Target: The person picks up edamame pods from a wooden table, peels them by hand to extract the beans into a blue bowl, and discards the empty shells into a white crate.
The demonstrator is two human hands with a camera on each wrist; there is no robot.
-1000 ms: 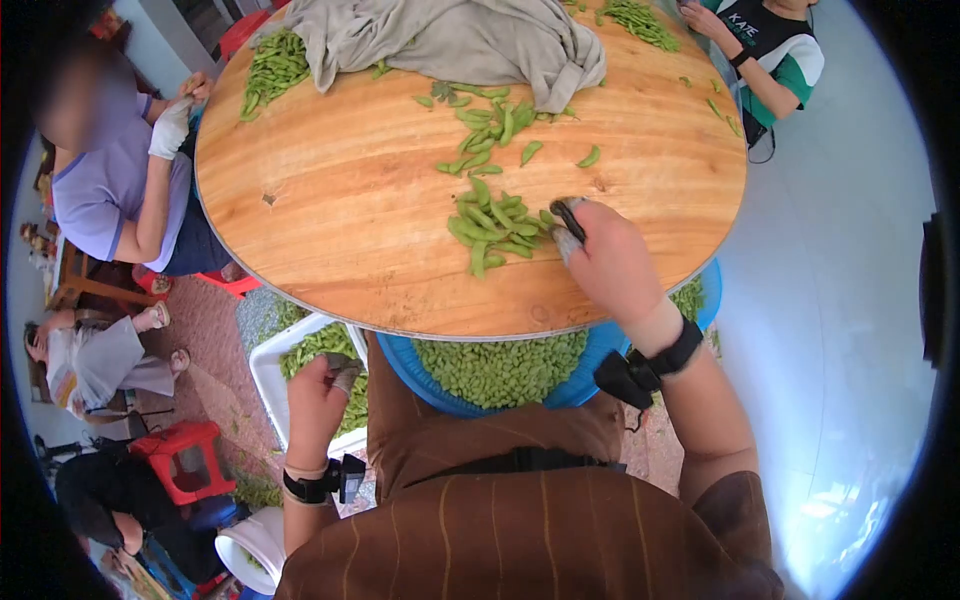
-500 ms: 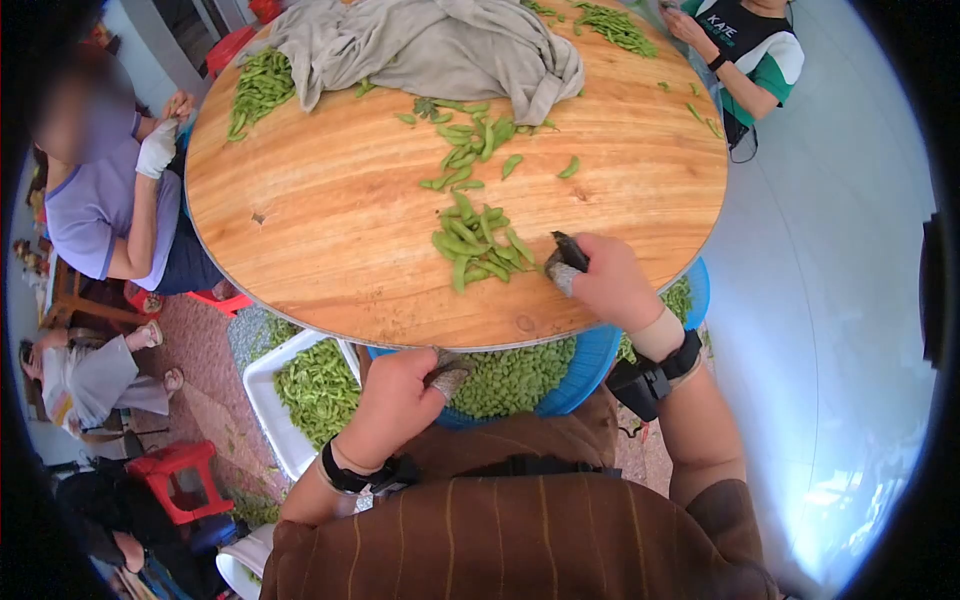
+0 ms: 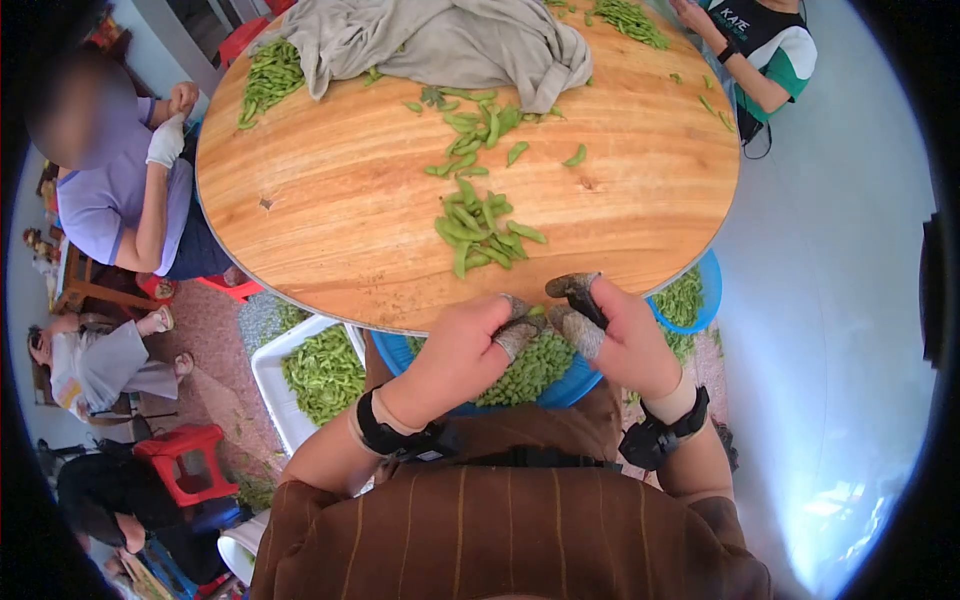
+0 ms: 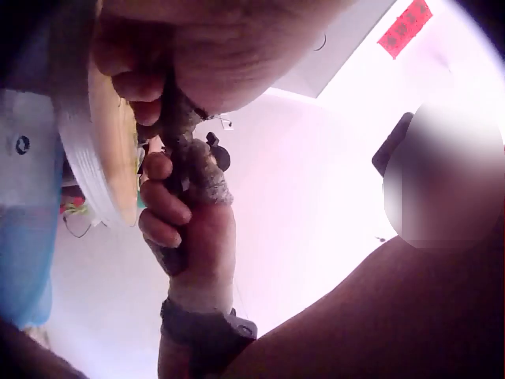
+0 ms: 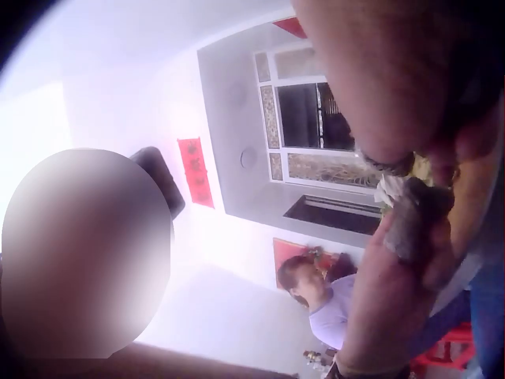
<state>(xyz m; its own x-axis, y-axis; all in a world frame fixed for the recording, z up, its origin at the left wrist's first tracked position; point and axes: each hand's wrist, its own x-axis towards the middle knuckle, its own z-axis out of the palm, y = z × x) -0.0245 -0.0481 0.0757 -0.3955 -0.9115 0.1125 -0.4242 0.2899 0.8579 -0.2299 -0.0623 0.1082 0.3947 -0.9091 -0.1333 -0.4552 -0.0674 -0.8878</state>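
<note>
My left hand (image 3: 455, 350) and right hand (image 3: 637, 345) meet fingertip to fingertip at the table's near edge, over a blue basin (image 3: 588, 378) of shelled green beans. Between them shows a bit of a green soybean pod (image 3: 537, 311), pinched from both sides and mostly hidden by the fingers. Grey, dirty coverings wrap the thumb and forefinger of each hand. Just beyond, a small pile of pods (image 3: 470, 228) lies on the round wooden table (image 3: 340, 220). In the left wrist view the right hand (image 4: 209, 245) has its other fingers curled in.
A grey cloth (image 3: 430, 45) covers the table's far side, with more pods around it. Left of my lap stands a white crate (image 3: 268, 375) of pods; to the right, another blue basin (image 3: 712, 290). People sit at both sides, near a red stool (image 3: 185, 450).
My left hand has risen from beside the white crate and moved right to the table edge. The right hand has drawn back from the pod pile to meet it.
</note>
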